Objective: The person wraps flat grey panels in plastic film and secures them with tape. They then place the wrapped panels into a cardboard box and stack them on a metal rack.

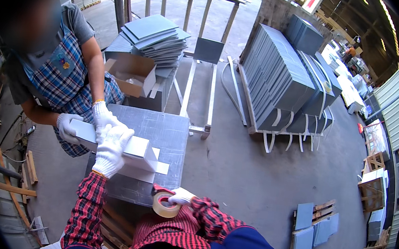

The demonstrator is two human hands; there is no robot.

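A white carton (136, 148) with flaps standing out at its right end rests on the grey-topped work table (167, 131). Grey slabs, apparently tiles (83, 131), show at its left end. My left hand (111, 149), in a white glove, grips across the top of the carton, its fingertips partly hidden. Near the table's front edge, my gloved right hand (181, 196) is closed on a red tape dispenser (166, 204) with a wide roll of clear tape. A co-worker's two gloved hands (68, 128) hold the bundle's left end and far side, close to my left hand.
The co-worker (61, 71) stands at the left. Behind the table are an open brown box (131, 81) and a stack of grey tiles (153, 32). A metal frame (210, 96) and strapped tile crates (282, 75) stand beyond. Tiles on a pallet (314, 229) lie at right.
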